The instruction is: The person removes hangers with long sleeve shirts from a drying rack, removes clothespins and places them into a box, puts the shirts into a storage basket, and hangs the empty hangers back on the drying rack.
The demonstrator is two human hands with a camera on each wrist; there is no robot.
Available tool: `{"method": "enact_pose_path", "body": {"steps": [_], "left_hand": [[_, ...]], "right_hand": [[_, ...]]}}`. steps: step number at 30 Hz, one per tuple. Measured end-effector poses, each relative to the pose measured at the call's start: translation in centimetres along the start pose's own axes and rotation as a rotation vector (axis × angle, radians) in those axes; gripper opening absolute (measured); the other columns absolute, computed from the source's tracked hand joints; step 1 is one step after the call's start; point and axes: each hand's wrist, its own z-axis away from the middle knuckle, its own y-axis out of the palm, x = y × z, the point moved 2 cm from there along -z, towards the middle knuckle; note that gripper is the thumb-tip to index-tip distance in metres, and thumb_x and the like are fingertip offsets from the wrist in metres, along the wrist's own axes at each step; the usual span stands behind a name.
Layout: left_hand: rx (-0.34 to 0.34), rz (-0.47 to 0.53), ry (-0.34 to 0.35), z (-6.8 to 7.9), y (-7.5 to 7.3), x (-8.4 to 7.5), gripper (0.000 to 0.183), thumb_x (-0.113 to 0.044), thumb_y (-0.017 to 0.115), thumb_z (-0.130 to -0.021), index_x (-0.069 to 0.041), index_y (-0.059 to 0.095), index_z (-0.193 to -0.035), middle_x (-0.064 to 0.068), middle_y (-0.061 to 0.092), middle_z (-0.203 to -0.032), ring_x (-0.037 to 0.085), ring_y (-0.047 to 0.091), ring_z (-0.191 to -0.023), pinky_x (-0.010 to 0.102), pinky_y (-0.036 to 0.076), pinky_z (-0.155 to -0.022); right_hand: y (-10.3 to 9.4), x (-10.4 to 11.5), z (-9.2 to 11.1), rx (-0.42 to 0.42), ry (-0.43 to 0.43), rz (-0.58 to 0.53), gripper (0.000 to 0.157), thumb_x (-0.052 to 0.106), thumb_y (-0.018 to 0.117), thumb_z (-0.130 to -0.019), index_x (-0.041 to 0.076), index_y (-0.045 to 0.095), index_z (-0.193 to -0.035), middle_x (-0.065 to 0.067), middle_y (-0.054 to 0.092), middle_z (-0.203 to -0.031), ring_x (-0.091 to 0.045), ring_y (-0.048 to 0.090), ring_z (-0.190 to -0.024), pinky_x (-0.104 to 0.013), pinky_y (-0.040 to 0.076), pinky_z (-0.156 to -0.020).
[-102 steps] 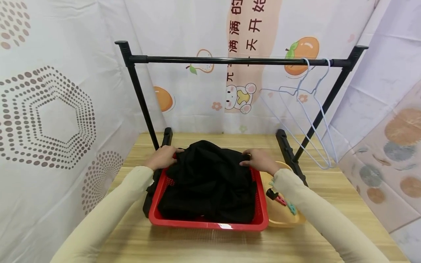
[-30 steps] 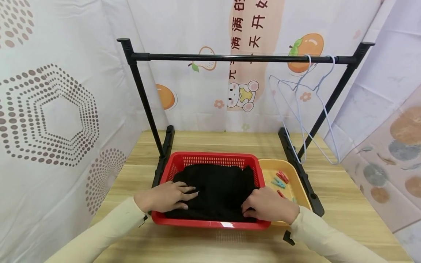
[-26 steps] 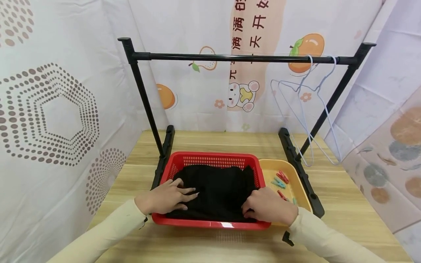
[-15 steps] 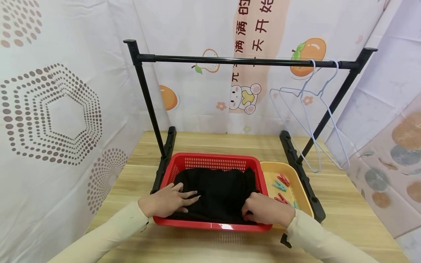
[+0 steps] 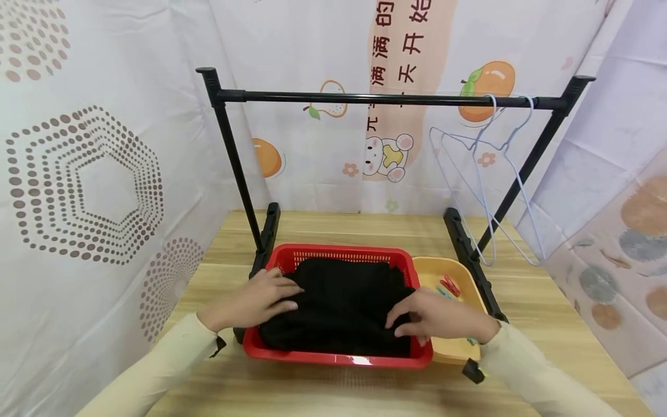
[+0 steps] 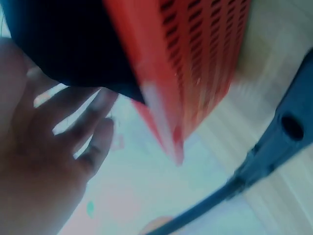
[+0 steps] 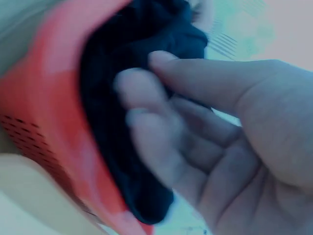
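Black cloth (image 5: 344,301) lies bunched inside a red plastic basket (image 5: 339,360) in the middle of the table. At the basket's left side my left hand (image 5: 255,301) is spread over the cloth, its fingers loosely extended. In the left wrist view those fingers (image 6: 93,142) reach beside the dark fabric and the basket's perforated wall. My right hand (image 5: 438,315) hovers at the right rim with fingers slightly bent. The right wrist view shows thumb and fingertips (image 7: 142,88) apart, nothing pinched between them, in front of the cloth.
A yellow tray (image 5: 453,350) with red and teal clothespins (image 5: 449,285) stands right of the basket. Behind them rises a black clothes rack (image 5: 365,97), its feet on the wooden table (image 5: 333,223). Two pale wire hangers (image 5: 484,145) hang at its right end.
Over the last second both hands have lifted slightly from the cloth; the right has loosened its fingers and shifted right. Earlier, the hands gripped the cloth at the basket's far side.
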Motion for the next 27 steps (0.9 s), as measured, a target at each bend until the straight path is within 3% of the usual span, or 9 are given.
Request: {"method": "enact_pose_path", "body": {"steps": [2, 5, 8, 10, 13, 16, 20, 24, 27], "left_hand": [[-0.117, 0.001, -0.004, -0.1, -1.1, 0.5, 0.030, -0.032, 0.068, -0.101, -0.009, 0.077, -0.119, 0.003, 0.073, -0.117, 0.018, 0.054, -0.097, 0.036, 0.044, -0.081], [-0.232, -0.002, -0.044, -0.1, -2.5, 1.1, 0.023, -0.028, 0.070, -0.100, -0.011, 0.079, -0.113, 0.003, 0.074, -0.113, 0.019, 0.056, -0.096, 0.036, 0.047, -0.081], [-0.276, 0.022, -0.108, -0.1, -3.4, 1.4, 0.022, -0.028, 0.069, -0.101, -0.013, 0.078, -0.115, 0.004, 0.072, -0.117, 0.019, 0.057, -0.099, 0.039, 0.050, -0.085], [-0.278, 0.045, -0.131, -0.1, -3.8, 1.4, 0.025, -0.030, 0.067, -0.102, -0.014, 0.077, -0.118, 0.004, 0.070, -0.121, 0.020, 0.058, -0.104, 0.042, 0.050, -0.089], [-0.237, 0.080, -0.095, -0.2, -3.7, 1.0, 0.030, -0.033, 0.065, -0.103, -0.014, 0.074, -0.124, 0.003, 0.068, -0.127, 0.020, 0.057, -0.112, 0.043, 0.050, -0.094], [-0.154, 0.081, -0.001, -0.4, -3.1, 0.2, 0.034, -0.034, 0.066, -0.102, -0.014, 0.072, -0.129, 0.001, 0.067, -0.129, 0.019, 0.057, -0.116, 0.041, 0.050, -0.095], [-0.015, 0.054, 0.083, -0.6, -1.8, -0.6, 0.033, -0.033, 0.071, -0.099, -0.015, 0.073, -0.127, -0.002, 0.069, -0.122, 0.015, 0.060, -0.111, 0.034, 0.052, -0.093], [0.125, 0.077, 0.062, -0.6, -0.3, -0.9, 0.032, -0.024, 0.077, -0.095, -0.013, 0.075, -0.125, -0.001, 0.068, -0.119, 0.014, 0.063, -0.108, 0.028, 0.054, -0.092], [0.193, 0.116, 0.033, -0.6, 0.8, -0.9, 0.032, -0.013, 0.079, -0.092, -0.010, 0.075, -0.124, 0.001, 0.067, -0.119, 0.013, 0.065, -0.107, 0.025, 0.055, -0.089]], "right_hand": [[-1.3, 0.3, 0.7, -0.099, -0.046, 0.018, 0.014, 0.022, 0.076, -0.095, 0.019, 0.076, -0.109, 0.009, 0.072, -0.097, -0.001, 0.061, -0.053, -0.025, 0.055, -0.053], [-3.1, 0.6, 1.4, -0.305, -0.086, 0.152, 0.010, 0.020, 0.078, -0.094, 0.021, 0.076, -0.104, 0.014, 0.070, -0.091, 0.000, 0.055, -0.055, -0.023, 0.050, -0.052], [-4.1, 0.5, 1.7, -0.469, -0.066, 0.263, 0.011, 0.018, 0.079, -0.092, 0.024, 0.077, -0.102, 0.018, 0.067, -0.086, 0.000, 0.051, -0.060, -0.023, 0.047, -0.053], [-4.1, 0.4, 1.5, -0.521, -0.055, 0.303, 0.012, 0.019, 0.080, -0.092, 0.024, 0.076, -0.102, 0.019, 0.067, -0.088, 0.000, 0.052, -0.064, -0.024, 0.049, -0.056], [-3.2, 0.3, 1.0, -0.487, -0.058, 0.309, 0.018, 0.021, 0.082, -0.090, 0.021, 0.075, -0.107, 0.014, 0.068, -0.094, -0.001, 0.056, -0.070, -0.027, 0.053, -0.059], [-1.6, 0.1, 0.3, -0.373, -0.056, 0.341, 0.026, 0.025, 0.081, -0.091, 0.017, 0.074, -0.116, 0.006, 0.070, -0.109, -0.007, 0.064, -0.088, -0.032, 0.058, -0.074], [0.6, -0.3, -0.6, -0.227, -0.009, 0.426, 0.034, 0.026, 0.077, -0.095, 0.016, 0.072, -0.127, -0.001, 0.067, -0.127, -0.019, 0.062, -0.115, -0.040, 0.055, -0.095], [2.0, -0.8, -1.2, -0.131, 0.049, 0.456, 0.040, 0.020, 0.079, -0.093, 0.013, 0.070, -0.132, -0.006, 0.066, -0.130, -0.025, 0.061, -0.119, -0.043, 0.054, -0.097], [2.5, -1.0, -1.7, -0.075, 0.068, 0.459, 0.041, 0.017, 0.079, -0.092, 0.011, 0.070, -0.132, -0.008, 0.067, -0.130, -0.027, 0.062, -0.119, -0.044, 0.054, -0.097]]}}
